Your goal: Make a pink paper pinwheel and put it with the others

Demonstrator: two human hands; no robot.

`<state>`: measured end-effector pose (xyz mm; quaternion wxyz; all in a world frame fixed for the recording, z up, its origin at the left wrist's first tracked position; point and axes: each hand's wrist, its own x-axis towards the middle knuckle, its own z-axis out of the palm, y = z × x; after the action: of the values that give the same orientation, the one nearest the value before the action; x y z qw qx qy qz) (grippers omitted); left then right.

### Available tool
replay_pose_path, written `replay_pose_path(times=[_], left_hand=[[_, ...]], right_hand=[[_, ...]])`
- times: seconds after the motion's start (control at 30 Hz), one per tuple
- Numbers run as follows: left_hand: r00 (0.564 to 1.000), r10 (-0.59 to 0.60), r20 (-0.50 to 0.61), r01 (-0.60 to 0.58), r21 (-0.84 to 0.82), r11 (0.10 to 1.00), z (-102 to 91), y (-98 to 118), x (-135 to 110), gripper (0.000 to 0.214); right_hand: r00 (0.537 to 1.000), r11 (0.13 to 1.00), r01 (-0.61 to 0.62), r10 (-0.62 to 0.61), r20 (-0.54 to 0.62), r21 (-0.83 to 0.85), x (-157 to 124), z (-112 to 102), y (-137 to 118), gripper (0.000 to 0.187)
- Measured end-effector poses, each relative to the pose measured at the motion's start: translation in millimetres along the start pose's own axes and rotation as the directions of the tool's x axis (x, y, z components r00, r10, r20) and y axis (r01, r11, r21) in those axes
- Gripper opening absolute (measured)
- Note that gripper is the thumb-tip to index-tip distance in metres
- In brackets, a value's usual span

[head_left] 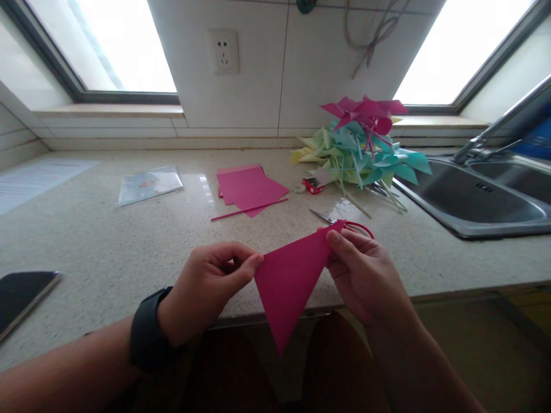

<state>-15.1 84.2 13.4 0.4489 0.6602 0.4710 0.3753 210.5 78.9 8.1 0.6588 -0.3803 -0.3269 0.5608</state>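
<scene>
Between my hands, at the counter's front edge, hangs a pink sheet of paper, folded into a triangle with one point downward. My left hand, with a dark watch on its wrist, pinches the left corner between thumb and finger. At the right corner my right hand grips the paper, thumb on top. Scissors with red handles lie just behind that hand, partly hidden by it and the paper. Further back, several pink paper sheets are stacked loosely, with a thin pink stick across their front.
Paper pinwheels in pink, blue and yellow-green are piled at the back right, beside a small red box. A steel sink is at the right. A clear plastic packet, a printed sheet and a dark flat object lie leftward.
</scene>
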Motion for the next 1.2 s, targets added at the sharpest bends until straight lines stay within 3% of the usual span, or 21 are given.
replay_pose_path(times=[0.4,0.87,1.2], left_hand=[[1.000,0.006,-0.005,-0.005,0.088,0.996,1.2,1,0,0.023],[0.982,0.187,-0.003,-0.182,0.205,0.962,-1.4,-3,-6,0.021],[0.953,0.302,0.017,-0.297,0.245,0.923,-1.6,1,-12,0.017]], right_hand=[[0.992,0.995,0.099,-0.098,-0.082,0.009,4,-4,7,0.009],[0.984,0.988,0.138,-0.130,-0.125,0.062,-2,-3,2,0.004],[0.968,0.979,0.202,-0.203,-0.146,-0.020,-11,-2,-5,0.004]])
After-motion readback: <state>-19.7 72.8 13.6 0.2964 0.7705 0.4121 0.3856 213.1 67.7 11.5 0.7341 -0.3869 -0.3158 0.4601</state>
